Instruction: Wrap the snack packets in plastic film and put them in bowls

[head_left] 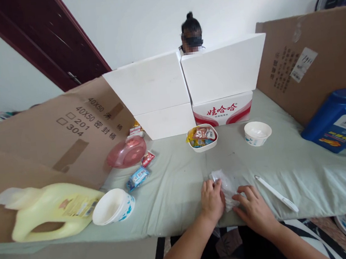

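A crumpled clear plastic bag (225, 183) lies on the cloth near the table's front edge, between my two hands. My left hand (212, 199) has its fingers curled over the bag's left side and is closed on it. On the other side, my right hand (253, 207) is bent with thumb and fingers at the bag's right edge, pinching it. What the bag contains, if anything, I cannot make out. To the right of my right hand lies a slim white stick-like tool (277, 194), touched by neither hand.
Ahead stand an oval bowl of packaged snacks (203, 146) and a paper bowl (258, 137). On the left are stacked paper bowls (113, 206), a yellow jug (54, 212), small packets (137, 177) and a pink basin (126, 153). A blue bottle (335, 120) leans right. White boxes (162, 85) screen another person.
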The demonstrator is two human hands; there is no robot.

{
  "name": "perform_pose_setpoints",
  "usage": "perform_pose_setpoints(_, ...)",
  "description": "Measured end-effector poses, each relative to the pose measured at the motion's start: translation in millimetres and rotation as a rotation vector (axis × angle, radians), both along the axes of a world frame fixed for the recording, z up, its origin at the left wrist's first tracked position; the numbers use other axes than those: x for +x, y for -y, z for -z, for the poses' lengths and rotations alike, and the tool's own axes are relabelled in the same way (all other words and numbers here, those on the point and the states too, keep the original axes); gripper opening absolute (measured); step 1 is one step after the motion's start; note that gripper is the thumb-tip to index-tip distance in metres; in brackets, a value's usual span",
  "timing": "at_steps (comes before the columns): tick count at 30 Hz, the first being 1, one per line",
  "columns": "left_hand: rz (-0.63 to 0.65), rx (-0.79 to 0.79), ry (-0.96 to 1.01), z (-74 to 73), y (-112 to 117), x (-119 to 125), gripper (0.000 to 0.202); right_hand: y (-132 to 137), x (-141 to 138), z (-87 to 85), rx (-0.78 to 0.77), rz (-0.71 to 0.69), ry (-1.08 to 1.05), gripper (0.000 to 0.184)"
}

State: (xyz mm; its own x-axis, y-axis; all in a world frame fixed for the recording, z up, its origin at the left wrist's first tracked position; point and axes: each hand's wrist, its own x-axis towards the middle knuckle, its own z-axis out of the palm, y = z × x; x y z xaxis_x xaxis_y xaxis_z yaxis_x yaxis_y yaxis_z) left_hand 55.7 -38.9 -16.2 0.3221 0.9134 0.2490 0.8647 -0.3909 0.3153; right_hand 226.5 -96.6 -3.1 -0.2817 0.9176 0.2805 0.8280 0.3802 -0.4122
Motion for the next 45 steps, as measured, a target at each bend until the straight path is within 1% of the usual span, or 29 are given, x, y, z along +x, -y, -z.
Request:
perform_pose_setpoints(2, -0.007, -0.002, 0.006, -0.5, -0.3, -0.4, 0.044, -1.2, 3.4, -1.7, 0.052, -0.1, 0.06, 0.036)
perform_pose_setpoints(3, -0.013, 0.004, 0.006, -1.2, -0.7, -1.0, 0.045, -2.2, 4.6, -2.7, 0.048, -0.165, 0.081, 0.041)
perform_pose_setpoints(5, 0.006, 0.03, -0.01, -3.9, -2.3, -2.6, 0.046, -4.3, 5.3, -5.1, 0.003, -0.256, 0.091, 0.043)
perform_pose_setpoints(6, 0.047, 0.039, -0.026, -5.6, -3.6, -3.6, 0.046, -5.1, 5.0, -6.4, -0.022, -0.269, 0.083, 0.041)
perform_pose_setpoints(8, 0.152, 0.033, -0.063, -9.1, -7.1, -5.8, 0.049, -6.1, 3.7, -9.3, -0.058, -0.261, 0.06, 0.037)
perform_pose_setpoints(10, 0.201, -0.011, -0.086, -11.6, -11.6, -8.0, 0.054, -6.7, 2.9, -11.4, -0.077, -0.253, 0.047, 0.035)
perform_pose_setpoints(14, 0.098, -0.08, -0.083, -13.3, -20.9, -12.8, 0.063, -9.7, 5.0, -7.6, -0.067, -0.251, 0.043, 0.031)
perform_pose_setpoints(16, 0.06, -0.069, -0.075, -14.9, -22.7, -15.1, 0.066, -12.4, 6.8, -2.4, -0.033, -0.237, 0.041, 0.028)
perform_pose_setpoints(18, 0.059, -0.026, -0.049, -18.3, -20.6, -17.6, 0.062, -14.8, 7.9, 1.2, 0.005, -0.235, 0.039, 0.023)
perform_pose_setpoints(19, 0.092, -0.002, -0.025, -20.5, -18.0, -19.1, 0.055, -15.6, 8.1, 1.3, 0.023, -0.245, 0.044, 0.022)
perform_pose_setpoints(20, 0.157, 0.013, 0.006, -22.9, -14.6, -20.9, 0.045, -15.8, 7.8, 0.1, 0.042, -0.258, 0.052, 0.021)
perform_pose_setpoints(21, 0.252, 0.01, 0.044, -25.1, -10.5, -23.1, 0.034, -15.7, 7.3, -2.4, 0.058, -0.273, 0.06, 0.02)
perform_pose_setpoints(22, 0.36, -0.014, 0.09, -26.9, -6.2, -25.8, 0.028, -15.3, 6.4, -5.8, 0.073, -0.285, 0.062, 0.02)
perform_pose_setpoints(23, 0.464, -0.056, 0.141, -28.1, -2.0, -28.9, 0.029, -14.9, 5.2, -9.7, 0.086, -0.297, 0.058, 0.019)
perform_pose_setpoints(24, 0.547, -0.106, 0.197, -28.4, 1.8, -32.3, 0.034, -14.9, 3.7, -13.6, 0.093, -0.309, 0.047, 0.019)
perform_pose_setpoints(25, 0.597, -0.157, 0.256, -27.8, 5.0, -35.7, 0.042, -15.6, 2.0, -16.8, 0.09, -0.327, 0.034, 0.02)
perform_pose_setpoints(26, 0.614, -0.203, 0.315, -26.3, 7.4, -38.8, 0.05, -17.2, 0.1, -19.0, 0.078, -0.347, 0.023, 0.02)
perform_pose_setpoints(28, 0.575, -0.287, 0.422, -20.7, 9.3, -42.8, 0.072, -23.6, -4.0, -20.3, 0.045, -0.368, 0.015, 0.022)
perform_pose_setpoints(29, 0.538, -0.33, 0.468, -17.1, 8.7, -43.2, 0.082, -28.2, -6.0, -19.6, 0.033, -0.357, 0.014, 0.022)
perform_pose_setpoints(30, 0.487, -0.369, 0.509, -13.2, 7.2, -42.4, 0.087, -33.5, -7.8, -18.4, 0.031, -0.329, 0.01, 0.023)
perform_pose_setpoints(31, 0.428, -0.397, 0.542, -9.4, 4.8, -40.5, 0.085, -39.1, -9.3, -17.2, 0.033, -0.294, 0.0, 0.024)
perform_pose_setpoints(32, 0.362, -0.412, 0.571, -5.8, 1.5, -37.9, 0.078, -44.9, -10.4, -16.0, 0.035, -0.263, -0.017, 0.024)
perform_pose_setpoints(34, 0.223, -0.41, 0.622, 0.3, -6.8, -31.3, 0.062, -55.9, -11.4, -13.9, 0.026, -0.225, -0.061, 0.018)
perform_pose_setpoints(36, 0.105, -0.398, 0.657, 4.2, -15.8, -24.9, 0.055, -65.2, -11.8, -11.4, -0.014, -0.198, -0.066, 0.016)
perform_pose_setpoints(38, 0.037, -0.399, 0.656, 6.0, -23.2, -19.7, 0.056, -71.5, -12.6, -7.5, -0.061, -0.117, -0.006, 0.02)
perform_pose_setpoints(40, 0.0, -0.399, 0.611, 5.6, -27.7, -15.6, 0.055, -74.5, -14.9, -3.0, -0.092, -0.017, 0.067, 0.022)
perform_pose_setpoints(45, -0.1, -0.355, 0.48, -1.2, -28.7, -7.2, 0.049, -68.9, -21.9, 0.9, -0.079, 0.137, 0.123, 0.033)
